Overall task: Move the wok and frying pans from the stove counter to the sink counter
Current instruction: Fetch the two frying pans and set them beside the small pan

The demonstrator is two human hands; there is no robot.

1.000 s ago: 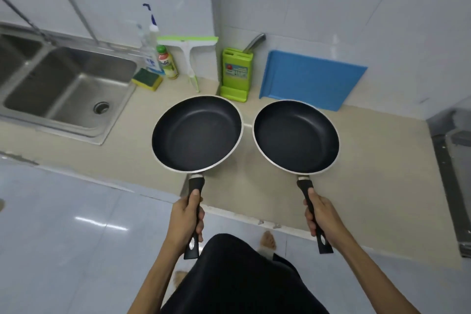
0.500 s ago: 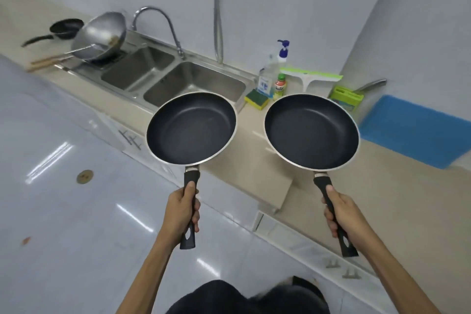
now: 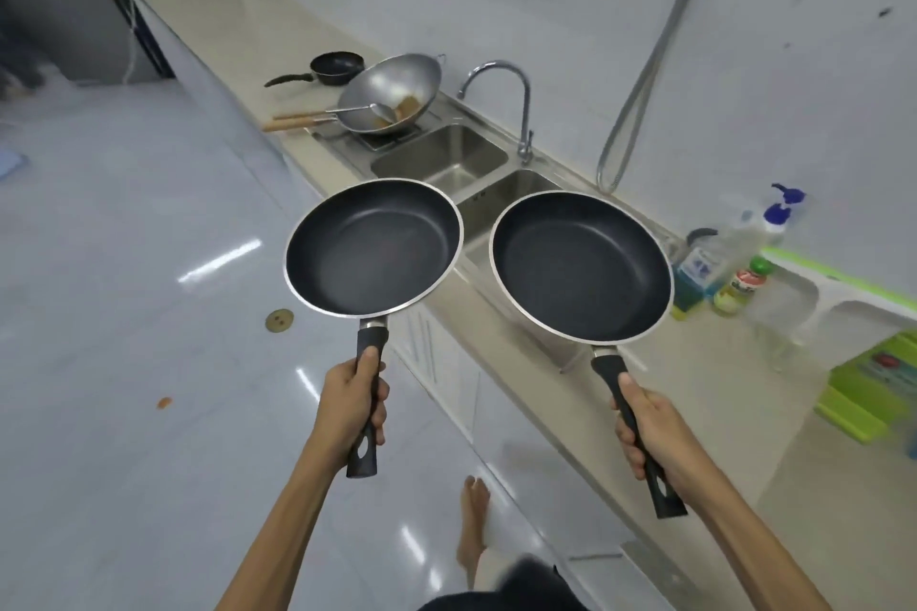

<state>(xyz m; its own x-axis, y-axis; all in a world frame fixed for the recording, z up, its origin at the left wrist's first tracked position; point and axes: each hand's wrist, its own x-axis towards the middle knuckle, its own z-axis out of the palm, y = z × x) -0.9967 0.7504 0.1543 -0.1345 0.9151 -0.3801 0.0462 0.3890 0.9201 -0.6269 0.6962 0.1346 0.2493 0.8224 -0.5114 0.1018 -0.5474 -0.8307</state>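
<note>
I carry two black non-stick frying pans by their black handles. My left hand (image 3: 353, 407) grips the left pan (image 3: 373, 247), held in the air over the floor beside the counter edge. My right hand (image 3: 652, 437) grips the right pan (image 3: 579, 267), held above the counter and the near sink basin. Farther along the counter a steel wok (image 3: 392, 89) with a wooden handle sits tilted on the sink's drainboard, with a ladle inside it. A small black pan (image 3: 336, 66) rests on the counter behind the wok.
A double steel sink (image 3: 439, 159) with a curved faucet (image 3: 521, 114) lies between the wok and my pans. At the right stand a soap bottle (image 3: 704, 258), a small green-capped bottle (image 3: 742, 285) and a green knife block (image 3: 878, 392). My bare foot (image 3: 471, 526) is on the glossy floor.
My view has swung further left along the counter. The wok and the small pan now sit nearer the frame's centre, and both pans stay level in my hands.
</note>
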